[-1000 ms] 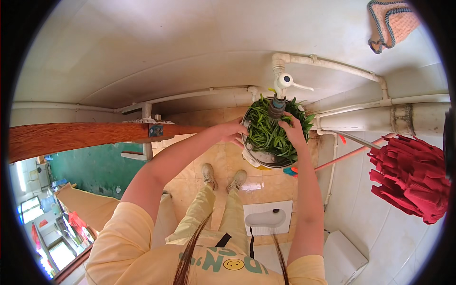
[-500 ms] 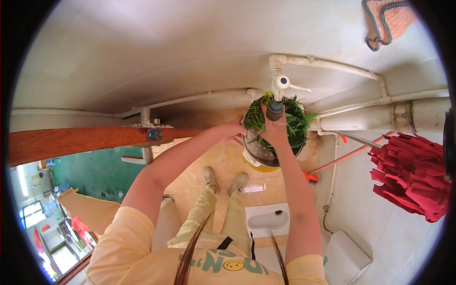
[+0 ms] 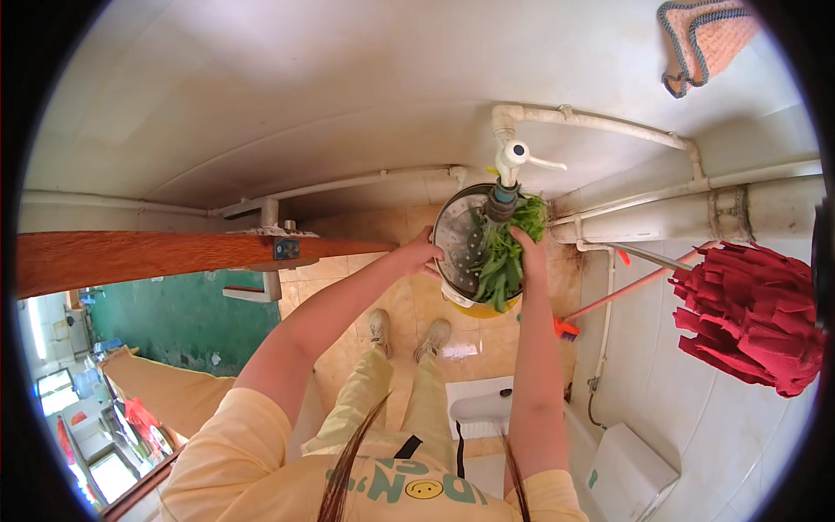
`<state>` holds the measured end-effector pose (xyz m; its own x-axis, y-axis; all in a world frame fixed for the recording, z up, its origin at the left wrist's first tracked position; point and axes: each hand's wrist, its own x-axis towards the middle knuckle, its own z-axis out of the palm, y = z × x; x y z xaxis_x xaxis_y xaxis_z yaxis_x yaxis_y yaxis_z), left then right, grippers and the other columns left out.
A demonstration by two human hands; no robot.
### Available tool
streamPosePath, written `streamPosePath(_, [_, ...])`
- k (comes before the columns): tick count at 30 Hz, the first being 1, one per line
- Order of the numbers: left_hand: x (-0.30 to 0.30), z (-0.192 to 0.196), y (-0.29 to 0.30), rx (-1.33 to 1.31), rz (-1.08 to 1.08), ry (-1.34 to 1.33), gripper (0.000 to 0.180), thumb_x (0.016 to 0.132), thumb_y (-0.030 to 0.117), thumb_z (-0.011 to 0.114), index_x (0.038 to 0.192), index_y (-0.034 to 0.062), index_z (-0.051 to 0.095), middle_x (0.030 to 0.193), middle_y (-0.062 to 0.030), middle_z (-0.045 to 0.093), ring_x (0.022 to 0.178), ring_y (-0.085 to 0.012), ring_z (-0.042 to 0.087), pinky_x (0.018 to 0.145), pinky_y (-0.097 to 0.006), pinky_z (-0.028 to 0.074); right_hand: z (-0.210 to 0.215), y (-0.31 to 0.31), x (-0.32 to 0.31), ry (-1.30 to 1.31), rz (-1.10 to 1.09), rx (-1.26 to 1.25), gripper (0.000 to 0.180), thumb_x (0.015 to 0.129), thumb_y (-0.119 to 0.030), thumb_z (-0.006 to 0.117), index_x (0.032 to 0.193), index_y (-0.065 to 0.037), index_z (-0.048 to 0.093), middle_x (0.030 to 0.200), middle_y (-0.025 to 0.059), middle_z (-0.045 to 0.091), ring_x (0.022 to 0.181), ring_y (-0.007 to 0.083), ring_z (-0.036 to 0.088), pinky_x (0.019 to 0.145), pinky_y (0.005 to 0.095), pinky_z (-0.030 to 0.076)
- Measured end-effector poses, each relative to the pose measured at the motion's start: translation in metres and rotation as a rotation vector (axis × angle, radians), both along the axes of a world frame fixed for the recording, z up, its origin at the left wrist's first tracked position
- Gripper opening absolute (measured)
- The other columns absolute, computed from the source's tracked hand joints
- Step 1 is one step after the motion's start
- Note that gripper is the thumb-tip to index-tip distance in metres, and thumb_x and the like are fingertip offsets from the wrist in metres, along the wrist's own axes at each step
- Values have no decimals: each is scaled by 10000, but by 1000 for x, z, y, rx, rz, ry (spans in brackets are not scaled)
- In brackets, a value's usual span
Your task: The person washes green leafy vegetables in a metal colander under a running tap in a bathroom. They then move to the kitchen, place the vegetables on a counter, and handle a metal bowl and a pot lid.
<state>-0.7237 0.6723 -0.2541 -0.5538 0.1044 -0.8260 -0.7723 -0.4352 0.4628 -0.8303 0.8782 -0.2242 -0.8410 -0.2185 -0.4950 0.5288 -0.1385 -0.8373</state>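
Under the white lever tap (image 3: 515,155), a round metal colander (image 3: 454,237) with drain holes sits at a tilt above something yellow (image 3: 487,308). Long leafy greens (image 3: 500,271) lie bunched in its right half, right below the tap's dark nozzle (image 3: 502,202). The bare perforated metal shows on the left. My left hand (image 3: 423,252) grips the colander's left rim. At the right side, my right hand (image 3: 531,250) is closed around the edge of the greens, thumb on top. Its other fingers are mostly hidden, so I cannot tell whether they also touch the rim.
A red mop head (image 3: 752,317) hangs at the right, with an orange-red broom (image 3: 567,329) near it. White pipes (image 3: 626,130) run along the wall. To the left is a wooden beam (image 3: 156,261). A squat toilet (image 3: 478,409) lies beyond my feet's right.
My right hand has moved from the colander's middle to its right side. The greens have shifted rightward into a bunch, baring the left part. My left hand stays on the rim.
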Motion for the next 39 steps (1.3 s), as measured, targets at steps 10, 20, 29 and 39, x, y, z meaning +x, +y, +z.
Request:
streamPosePath(10, [6, -3, 20, 113, 96, 78, 803, 641, -100, 471, 1318, 192, 152, 1207, -136, 367, 1010, -308, 480, 752, -524, 486, 18, 42, 12, -217, -199, -425, 340, 789, -281, 551, 1018, -30, 544, 904, 82, 604, 764, 220, 588, 681, 339, 502])
streamPosePath(20, [12, 3, 27, 42, 144, 68, 811, 641, -120, 423, 1323, 234, 163, 1255, -113, 339, 1106, -308, 422, 776, -509, 485, 48, 61, 1, 44, -149, -700, 399, 752, -246, 544, 1070, -10, 501, 960, 118, 580, 798, 245, 583, 700, 374, 506])
streamPosePath(29, [1, -8, 35, -30, 129, 96, 666, 726, 6, 469, 1304, 203, 204, 1271, -139, 341, 1088, -354, 426, 725, -564, 465, 51, 71, 0, 126, -248, -557, 388, 809, -320, 519, 1070, -33, 505, 951, 98, 579, 806, 225, 575, 703, 357, 499])
streamPosePath(39, [-99, 30, 95, -936, -542, 294, 507, 819, 482, 387, 961, 31, 570, 869, -158, 621, 793, -321, 615, 590, -436, 516, 99, 119, 5, 259, -452, -412, 350, 843, -338, 495, 1038, -48, 518, 917, 76, 580, 783, 205, 566, 682, 341, 488])
